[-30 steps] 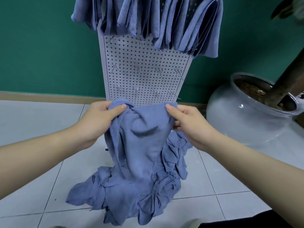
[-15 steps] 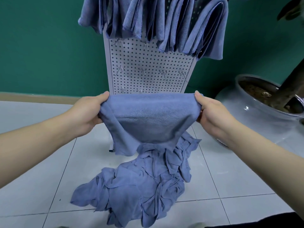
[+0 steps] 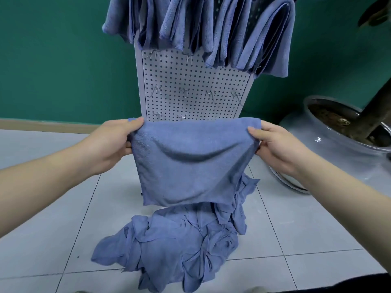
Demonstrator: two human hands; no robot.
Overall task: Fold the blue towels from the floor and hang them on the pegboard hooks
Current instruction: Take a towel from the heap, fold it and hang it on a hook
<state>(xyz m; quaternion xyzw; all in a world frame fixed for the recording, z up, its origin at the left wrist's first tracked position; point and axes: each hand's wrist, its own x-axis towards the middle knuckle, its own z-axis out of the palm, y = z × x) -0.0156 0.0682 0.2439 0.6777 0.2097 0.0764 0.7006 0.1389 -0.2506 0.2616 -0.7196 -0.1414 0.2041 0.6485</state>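
Note:
I hold one blue towel (image 3: 190, 166) spread in the air in front of the white pegboard (image 3: 194, 87). My left hand (image 3: 114, 142) pinches its upper left corner and my right hand (image 3: 275, 144) pinches its upper right corner. The towel hangs flat below my hands with a sagging crease across its middle. Below it a crumpled pile of blue towels (image 3: 175, 246) lies on the tiled floor. Several folded blue towels (image 3: 211, 26) hang from the top hooks of the pegboard. Bare hooks (image 3: 184, 93) show lower on the board.
A large glass pot (image 3: 330, 151) with soil and a plant trunk stands at the right, close to my right hand. A green wall with a beige skirting runs behind the pegboard. Grey floor tiles surround the pile.
The towel rose off the pile and my hands moved apart, stretching it flat. It now hangs free of the pile, with a slack crease where the top edge was taut half a second ago.

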